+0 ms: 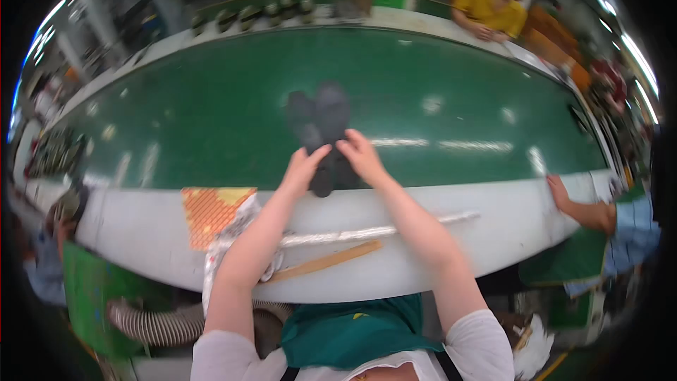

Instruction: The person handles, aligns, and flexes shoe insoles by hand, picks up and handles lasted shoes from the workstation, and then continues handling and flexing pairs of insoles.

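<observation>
A pair of dark grey shoe soles [331, 109] is held out over the green belt, their wider ends pointing away from me. My left hand [305, 171] is closed on the lower left side of the soles. On the lower right side, my right hand [362, 158] grips them with the thumb toward the middle. Motion blur softens their edges, and my palms hide part of their narrow section.
A white ledge [141, 222] runs along my side, with an orange patterned sheet [215, 213], crumpled foil and a wooden stick [324, 261]. A co-worker's hand [559, 194] rests at right. A person in yellow [490, 7] stands across the green belt [451, 77].
</observation>
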The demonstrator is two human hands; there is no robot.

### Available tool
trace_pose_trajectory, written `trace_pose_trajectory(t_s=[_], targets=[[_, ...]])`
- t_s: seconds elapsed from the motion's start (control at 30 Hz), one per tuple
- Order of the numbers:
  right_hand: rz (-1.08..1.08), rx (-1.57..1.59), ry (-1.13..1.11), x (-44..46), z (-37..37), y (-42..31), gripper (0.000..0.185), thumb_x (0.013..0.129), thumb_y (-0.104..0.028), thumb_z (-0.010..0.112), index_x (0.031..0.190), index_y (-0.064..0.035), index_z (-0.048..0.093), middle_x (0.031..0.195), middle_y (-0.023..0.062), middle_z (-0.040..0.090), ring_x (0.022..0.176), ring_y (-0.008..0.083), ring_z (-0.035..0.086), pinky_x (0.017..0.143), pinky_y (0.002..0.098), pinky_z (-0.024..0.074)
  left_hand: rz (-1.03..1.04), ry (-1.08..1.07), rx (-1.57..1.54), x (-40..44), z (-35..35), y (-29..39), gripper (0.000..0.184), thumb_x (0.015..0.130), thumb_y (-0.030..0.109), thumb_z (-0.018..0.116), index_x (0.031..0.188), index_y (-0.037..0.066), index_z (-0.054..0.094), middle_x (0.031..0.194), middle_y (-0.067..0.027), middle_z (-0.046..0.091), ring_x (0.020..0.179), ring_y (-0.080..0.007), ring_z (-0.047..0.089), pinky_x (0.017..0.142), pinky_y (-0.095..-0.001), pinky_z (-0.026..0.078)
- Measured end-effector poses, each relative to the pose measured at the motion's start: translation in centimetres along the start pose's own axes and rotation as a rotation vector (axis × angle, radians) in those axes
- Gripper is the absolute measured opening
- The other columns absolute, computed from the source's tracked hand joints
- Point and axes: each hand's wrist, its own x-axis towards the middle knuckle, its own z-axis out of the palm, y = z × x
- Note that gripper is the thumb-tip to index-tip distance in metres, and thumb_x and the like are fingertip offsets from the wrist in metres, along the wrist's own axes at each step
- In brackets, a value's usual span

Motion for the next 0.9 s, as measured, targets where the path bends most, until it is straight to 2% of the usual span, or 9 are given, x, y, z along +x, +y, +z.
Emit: trace_pose_trajectory(t_s=[0.07, 0.1, 0.17, 0.2, 0.23, 0.3, 0.4, 0.8, 0.9], targets=[[-0.078, -0.053, -0.001, -0.2, 0.0, -0.6, 0.035, 0.085, -0.021, 0.060, 0.109, 0.0036, 0.054, 0.095, 0.0100, 0.061, 0.086, 0.0158, 0.056, 0.076, 0.0305, 0.0458, -0.014, 0.047, 0.016, -0.4, 0.3, 0.5, 0.041, 0.081, 0.026, 0.069, 0.107, -0.004, 0.058, 0.098, -0.0101, 0.064, 0.085, -0.0165, 0.062, 0.073, -0.0304, 0.051], [-0.069, -0.071, -0.071, 0.2, -0.4, 0.2, 0.039, 0.086, -0.022, 0.061, 0.114, 0.0043, 0.053, 0.100, 0.0094, 0.061, 0.091, 0.0146, 0.056, 0.079, 0.0289, 0.0465, -0.015, 0.014, -0.033, -0.4, 0.5, 0.5, 0.042, 0.081, 0.025, 0.069, 0.108, -0.005, 0.056, 0.101, -0.0113, 0.063, 0.088, -0.0183, 0.062, 0.075, -0.0320, 0.052], [-0.160, -0.179, 0.026, -0.2, -0.4, -0.1, 0.033, 0.085, -0.019, 0.061, 0.108, 0.0025, 0.054, 0.087, 0.0104, 0.061, 0.082, 0.0144, 0.056, 0.073, 0.0315, 0.0463, -0.009, 0.014, -0.055, 0.6, -0.1, -0.6, 0.041, 0.082, 0.021, 0.068, 0.111, -0.005, 0.054, 0.107, -0.0131, 0.060, 0.093, -0.0201, 0.061, 0.077, -0.0337, 0.052], [-0.065, -0.056, -0.065, -0.2, -0.7, -0.6, 0.031, 0.084, -0.018, 0.060, 0.108, 0.0015, 0.054, 0.088, 0.0110, 0.062, 0.081, 0.0154, 0.056, 0.072, 0.0331, 0.0457, -0.008, 0.000, -0.081, 0.0, 0.5, -0.1, 0.042, 0.084, 0.019, 0.066, 0.116, -0.004, 0.052, 0.112, -0.0125, 0.058, 0.097, -0.0203, 0.060, 0.081, -0.0333, 0.051], [-0.099, -0.078, -0.047, -0.1, -0.6, 0.1, 0.031, 0.086, -0.018, 0.060, 0.108, 0.0023, 0.053, 0.094, 0.0119, 0.063, 0.086, 0.0157, 0.058, 0.076, 0.0324, 0.0466, 0.052, -0.048, -0.092, 0.9, -0.3, -1.3, 0.043, 0.086, 0.019, 0.064, 0.121, -0.003, 0.050, 0.116, -0.0108, 0.057, 0.100, -0.0196, 0.059, 0.085, -0.0327, 0.049], [-0.167, 0.127, 0.012, -0.3, 0.0, 0.5, 0.026, 0.085, -0.014, 0.058, 0.103, 0.0034, 0.053, 0.089, 0.0122, 0.064, 0.083, 0.0141, 0.058, 0.074, 0.0308, 0.0467, -0.005, -0.027, -0.064, 0.4, 0.1, -0.5, 0.043, 0.088, 0.020, 0.062, 0.123, -0.002, 0.049, 0.116, -0.0095, 0.057, 0.102, -0.0183, 0.058, 0.086, -0.0320, 0.048], [-0.108, 0.201, -0.043, -0.6, -0.1, 0.0, 0.025, 0.087, -0.013, 0.057, 0.104, 0.0041, 0.052, 0.092, 0.0128, 0.065, 0.085, 0.0136, 0.058, 0.075, 0.0312, 0.0469, -0.019, -0.022, -0.085, 0.6, -0.3, -0.9, 0.043, 0.089, 0.023, 0.060, 0.123, -0.001, 0.049, 0.116, -0.0091, 0.058, 0.101, -0.0179, 0.058, 0.084, -0.0323, 0.048], [-0.074, 0.063, -0.019, -0.4, -0.2, 0.2, 0.029, 0.085, -0.016, 0.059, 0.107, 0.0026, 0.054, 0.094, 0.0157, 0.065, 0.085, 0.0200, 0.062, 0.077, 0.0330, 0.0479, -0.041, -0.003, -0.091, 1.1, -0.7, -1.2, 0.040, 0.089, 0.024, 0.061, 0.120, 0.000, 0.052, 0.112, -0.0068, 0.059, 0.099, -0.0170, 0.058, 0.083, -0.0308, 0.048], [-0.022, -0.001, -0.061, -0.2, -0.3, 0.3, 0.031, 0.088, -0.014, 0.057, 0.114, 0.0022, 0.050, 0.103, 0.0155, 0.064, 0.095, 0.0184, 0.061, 0.082, 0.0317, 0.0474, -0.043, -0.010, -0.086, 1.3, -1.0, -1.3, 0.039, 0.089, 0.024, 0.061, 0.119, 0.000, 0.052, 0.111, -0.0065, 0.059, 0.098, -0.0167, 0.059, 0.082, -0.0309, 0.048]])
